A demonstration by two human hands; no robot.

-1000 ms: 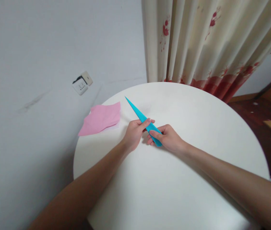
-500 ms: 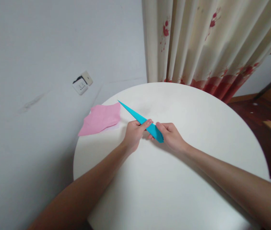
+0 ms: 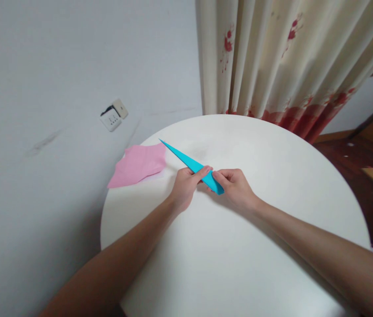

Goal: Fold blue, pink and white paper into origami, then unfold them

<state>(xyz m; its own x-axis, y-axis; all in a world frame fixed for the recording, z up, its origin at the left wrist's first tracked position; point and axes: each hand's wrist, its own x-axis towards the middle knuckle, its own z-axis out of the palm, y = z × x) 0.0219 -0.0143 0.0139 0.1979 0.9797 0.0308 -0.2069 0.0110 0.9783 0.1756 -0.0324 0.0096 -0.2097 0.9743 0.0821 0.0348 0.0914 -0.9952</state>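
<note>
Where one blue strip [image 3: 186, 160] slants, left grip [image 3: 185, 186] pinches it; right grip [image 3: 237, 186] does too.

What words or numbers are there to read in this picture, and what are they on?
There are none I can read.
Blue paper: no writing shows.
Pink paper: no writing shows.
White wall socket: dark marks, too small to tell.
Curtain: a red pattern, no words that I can see.
</note>
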